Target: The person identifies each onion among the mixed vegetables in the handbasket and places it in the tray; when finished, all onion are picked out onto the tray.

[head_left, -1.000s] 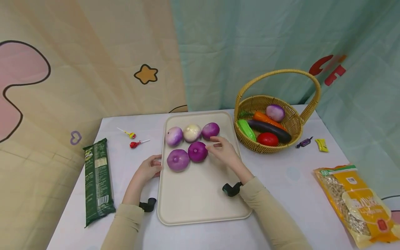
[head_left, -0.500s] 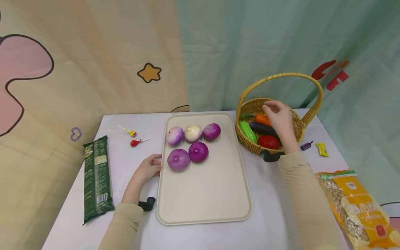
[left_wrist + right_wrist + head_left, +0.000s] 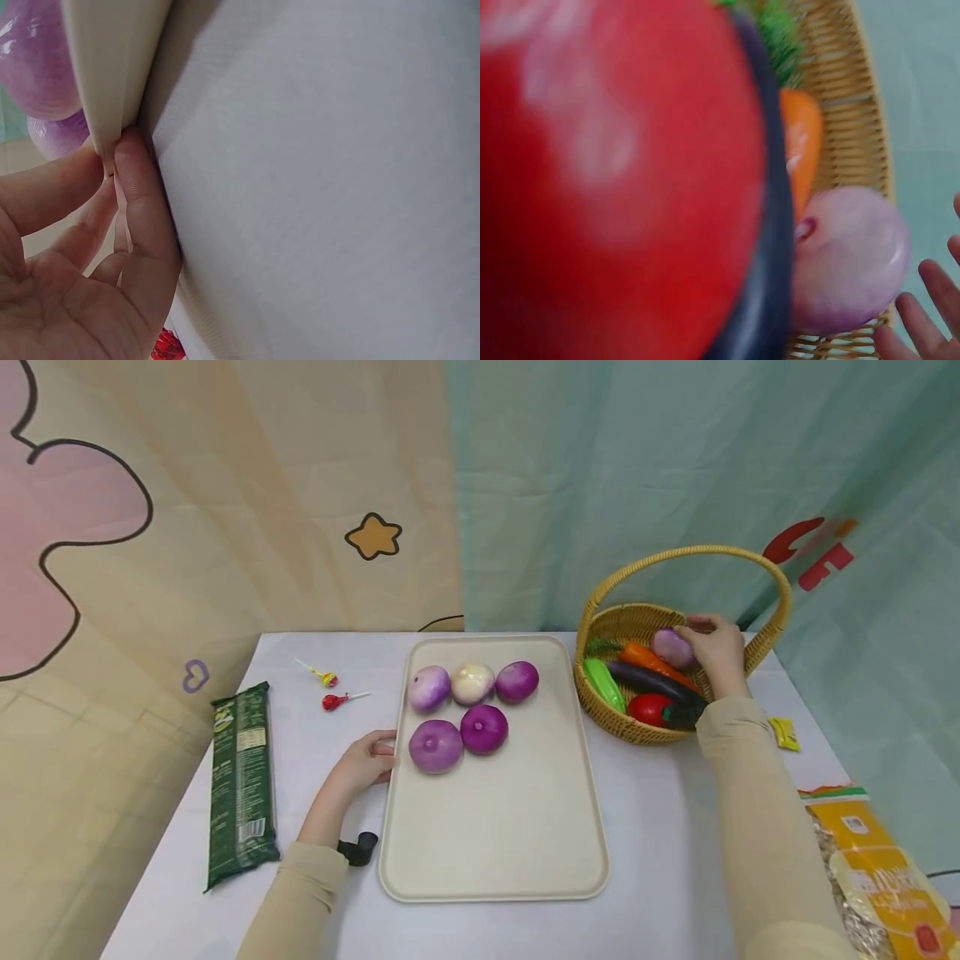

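At the left rim of the beige tray [image 3: 495, 835], my left hand [image 3: 365, 762] pinches the edge between thumb and fingers. On the tray lie several onions: a mauve one [image 3: 436, 747], a dark purple one [image 3: 484, 729], a pale one [image 3: 472, 683], and two more purple ones behind. My right hand [image 3: 717, 652] reaches into the wicker basket [image 3: 637, 731] beside a purple-white onion [image 3: 670, 647]. The right wrist view shows its fingers [image 3: 937, 292] spread at that onion's side, not curled round it. A carrot [image 3: 651, 660], an eggplant [image 3: 648, 682], a tomato [image 3: 645, 707] and a long green vegetable [image 3: 604, 685] share the basket.
The basket's tall handle [image 3: 690, 553] arches over its contents. A green package [image 3: 242, 785] lies at the left, near two lollipops [image 3: 332, 702]. To the right are a yellow candy [image 3: 784, 733] and an orange bag [image 3: 873, 868]. A curtain [image 3: 525, 527] hangs behind the table.
My right hand has moved from beside the dark purple onion on the tray to the onion in the basket. My left hand has stayed at the tray's rim.
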Action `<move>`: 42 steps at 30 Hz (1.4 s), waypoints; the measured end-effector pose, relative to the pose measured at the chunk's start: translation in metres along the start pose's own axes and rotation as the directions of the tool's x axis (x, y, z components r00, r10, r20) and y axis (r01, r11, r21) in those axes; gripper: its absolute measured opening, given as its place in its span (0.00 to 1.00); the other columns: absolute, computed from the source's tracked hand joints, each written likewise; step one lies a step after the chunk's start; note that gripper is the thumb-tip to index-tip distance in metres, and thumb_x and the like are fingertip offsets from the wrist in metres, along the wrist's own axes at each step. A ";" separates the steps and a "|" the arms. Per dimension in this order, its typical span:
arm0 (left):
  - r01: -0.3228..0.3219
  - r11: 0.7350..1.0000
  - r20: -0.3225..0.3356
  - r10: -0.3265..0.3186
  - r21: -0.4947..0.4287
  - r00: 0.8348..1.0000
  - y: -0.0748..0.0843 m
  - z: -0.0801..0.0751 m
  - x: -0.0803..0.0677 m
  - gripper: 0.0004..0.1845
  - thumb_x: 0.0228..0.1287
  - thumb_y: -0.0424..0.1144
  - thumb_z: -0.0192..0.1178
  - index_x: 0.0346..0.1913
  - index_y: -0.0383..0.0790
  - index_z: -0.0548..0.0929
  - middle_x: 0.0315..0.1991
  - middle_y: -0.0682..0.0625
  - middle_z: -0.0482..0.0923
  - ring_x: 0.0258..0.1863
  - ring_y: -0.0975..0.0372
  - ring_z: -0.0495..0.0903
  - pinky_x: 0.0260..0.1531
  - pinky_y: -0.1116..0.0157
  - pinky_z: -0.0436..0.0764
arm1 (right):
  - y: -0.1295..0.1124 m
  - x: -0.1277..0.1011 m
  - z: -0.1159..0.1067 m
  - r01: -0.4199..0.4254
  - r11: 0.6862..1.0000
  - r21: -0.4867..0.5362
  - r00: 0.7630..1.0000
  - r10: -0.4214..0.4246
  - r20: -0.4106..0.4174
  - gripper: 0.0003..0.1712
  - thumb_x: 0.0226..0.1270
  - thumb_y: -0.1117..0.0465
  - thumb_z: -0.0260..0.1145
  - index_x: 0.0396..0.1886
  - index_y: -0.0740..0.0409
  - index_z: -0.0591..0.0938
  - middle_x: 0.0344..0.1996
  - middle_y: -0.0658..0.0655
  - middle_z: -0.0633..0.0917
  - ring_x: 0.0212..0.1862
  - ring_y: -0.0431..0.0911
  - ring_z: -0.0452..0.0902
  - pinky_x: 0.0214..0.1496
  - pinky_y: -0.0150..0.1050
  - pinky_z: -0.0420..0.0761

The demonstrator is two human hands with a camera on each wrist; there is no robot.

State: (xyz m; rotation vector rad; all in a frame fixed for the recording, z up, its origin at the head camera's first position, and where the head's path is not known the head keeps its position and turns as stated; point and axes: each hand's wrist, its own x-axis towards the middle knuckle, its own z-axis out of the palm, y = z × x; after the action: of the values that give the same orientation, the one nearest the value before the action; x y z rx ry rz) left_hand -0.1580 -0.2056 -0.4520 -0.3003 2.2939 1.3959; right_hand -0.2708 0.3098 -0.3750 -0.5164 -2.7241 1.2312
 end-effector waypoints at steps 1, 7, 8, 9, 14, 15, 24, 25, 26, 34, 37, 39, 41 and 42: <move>0.002 1.000 -0.001 -0.002 0.000 1.000 0.000 0.000 0.000 0.28 0.68 0.28 0.55 0.71 0.35 0.66 0.50 0.37 0.74 0.42 0.57 0.79 0.44 0.62 0.86 | 0.003 0.001 0.000 -0.002 1.000 -0.007 0.999 0.002 0.038 0.36 0.72 0.48 0.59 0.71 0.66 0.67 0.67 0.71 0.70 0.67 0.62 0.64 0.73 0.55 0.64; -0.002 1.000 0.002 0.002 -0.008 1.000 0.000 0.001 0.001 0.29 0.68 0.28 0.54 0.71 0.35 0.65 0.50 0.36 0.74 0.43 0.56 0.79 0.44 0.61 0.86 | 0.018 0.008 -0.001 0.029 0.995 -0.096 0.976 -0.007 0.218 0.44 0.72 0.47 0.58 0.77 0.66 0.54 0.72 0.76 0.58 0.72 0.70 0.54 0.74 0.63 0.56; -0.004 1.000 0.003 0.004 -0.009 1.000 0.000 0.001 0.001 0.29 0.68 0.28 0.54 0.71 0.34 0.65 0.50 0.36 0.74 0.43 0.56 0.79 0.44 0.61 0.86 | 0.020 0.009 -0.001 0.032 0.994 -0.105 0.973 -0.007 0.229 0.44 0.72 0.47 0.58 0.77 0.66 0.54 0.72 0.76 0.57 0.72 0.70 0.54 0.74 0.63 0.56; -0.005 1.000 0.003 0.005 -0.007 1.000 0.000 0.001 0.001 0.29 0.68 0.28 0.54 0.71 0.34 0.65 0.50 0.36 0.74 0.43 0.56 0.79 0.44 0.61 0.86 | 0.021 0.009 -0.001 0.030 0.994 -0.107 0.971 -0.003 0.239 0.44 0.72 0.47 0.58 0.77 0.65 0.53 0.72 0.76 0.56 0.72 0.71 0.53 0.74 0.64 0.55; 0.003 1.000 -0.003 -0.003 -0.001 1.000 0.002 0.000 0.000 0.29 0.68 0.28 0.54 0.71 0.34 0.65 0.50 0.36 0.74 0.43 0.55 0.79 0.43 0.61 0.86 | 0.021 0.009 0.001 0.031 0.995 -0.093 0.974 -0.010 0.224 0.43 0.71 0.51 0.60 0.75 0.70 0.55 0.70 0.79 0.60 0.69 0.70 0.57 0.73 0.63 0.59; 0.001 1.000 -0.004 -0.001 0.001 1.000 0.002 0.000 -0.001 0.29 0.68 0.28 0.55 0.71 0.34 0.65 0.50 0.36 0.74 0.43 0.56 0.79 0.43 0.61 0.86 | 0.021 0.008 0.002 0.025 0.995 -0.098 0.975 -0.002 0.222 0.44 0.70 0.51 0.61 0.74 0.71 0.55 0.69 0.79 0.60 0.68 0.70 0.58 0.72 0.63 0.60; 0.002 1.000 -0.009 -0.002 -0.015 1.000 0.000 0.002 0.003 0.28 0.68 0.27 0.54 0.71 0.35 0.66 0.48 0.38 0.74 0.40 0.58 0.79 0.42 0.62 0.86 | 0.027 0.004 0.002 -0.005 0.996 -0.084 0.985 0.019 0.173 0.47 0.71 0.46 0.57 0.72 0.74 0.51 0.68 0.81 0.60 0.67 0.72 0.59 0.71 0.65 0.60; 0.004 1.000 -0.009 -0.004 -0.015 1.000 0.000 0.002 0.003 0.28 0.68 0.27 0.54 0.71 0.35 0.66 0.48 0.38 0.74 0.41 0.58 0.79 0.43 0.62 0.86 | 0.027 0.004 0.002 0.005 0.997 -0.082 0.985 0.009 0.172 0.47 0.71 0.45 0.55 0.73 0.74 0.50 0.68 0.81 0.59 0.68 0.72 0.58 0.71 0.65 0.60; 0.007 1.000 -0.008 -0.007 -0.015 1.000 0.000 0.002 0.003 0.28 0.68 0.27 0.54 0.71 0.35 0.66 0.48 0.38 0.74 0.41 0.58 0.79 0.43 0.62 0.86 | 0.025 0.004 0.001 0.014 0.997 -0.080 0.985 0.000 0.171 0.47 0.71 0.45 0.53 0.74 0.73 0.50 0.69 0.81 0.59 0.68 0.72 0.58 0.71 0.65 0.61; 0.026 1.000 -0.006 -0.026 -0.003 1.000 0.004 0.003 0.002 0.29 0.69 0.28 0.54 0.72 0.36 0.66 0.49 0.38 0.74 0.43 0.57 0.79 0.44 0.62 0.86 | -0.017 -0.022 -0.013 0.038 0.999 -0.027 0.988 -0.034 0.154 0.49 0.69 0.34 0.50 0.76 0.64 0.54 0.72 0.75 0.59 0.69 0.68 0.58 0.71 0.65 0.61; 0.021 1.000 -0.003 -0.021 0.000 1.000 0.005 0.002 0.001 0.28 0.69 0.28 0.54 0.71 0.36 0.66 0.49 0.38 0.74 0.43 0.56 0.79 0.44 0.61 0.86 | -0.035 -0.048 -0.014 0.078 0.997 -0.001 0.979 -0.076 0.189 0.48 0.70 0.36 0.50 0.76 0.66 0.53 0.72 0.75 0.59 0.69 0.68 0.57 0.71 0.66 0.60; 0.020 1.000 0.000 -0.020 0.005 1.000 0.006 0.001 0.000 0.29 0.69 0.28 0.54 0.72 0.36 0.65 0.49 0.37 0.74 0.43 0.56 0.79 0.44 0.60 0.86 | -0.044 -0.069 -0.010 0.103 0.994 0.026 0.970 -0.107 0.218 0.47 0.71 0.38 0.51 0.75 0.66 0.54 0.71 0.74 0.59 0.70 0.68 0.57 0.71 0.65 0.60; 0.021 1.000 0.002 -0.021 0.009 1.000 0.005 0.000 0.000 0.29 0.69 0.28 0.54 0.72 0.35 0.65 0.49 0.37 0.74 0.44 0.56 0.79 0.45 0.60 0.86 | -0.050 -0.088 -0.001 0.131 0.990 0.055 0.957 -0.141 0.253 0.45 0.72 0.40 0.53 0.74 0.67 0.56 0.71 0.74 0.61 0.71 0.67 0.56 0.72 0.65 0.60; 0.020 1.000 0.003 -0.020 0.008 1.000 0.005 0.000 0.000 0.29 0.69 0.28 0.54 0.72 0.35 0.65 0.50 0.36 0.74 0.44 0.55 0.79 0.45 0.60 0.86 | -0.051 -0.098 0.005 0.139 0.988 0.073 0.950 -0.154 0.273 0.44 0.72 0.41 0.54 0.73 0.67 0.57 0.70 0.73 0.61 0.71 0.66 0.57 0.72 0.64 0.61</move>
State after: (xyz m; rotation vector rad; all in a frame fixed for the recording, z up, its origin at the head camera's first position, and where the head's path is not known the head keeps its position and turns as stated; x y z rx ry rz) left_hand -0.1598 -0.2029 -0.4478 -0.3177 2.2871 1.3755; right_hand -0.1939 0.2406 -0.3363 -0.1385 -2.8803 1.4277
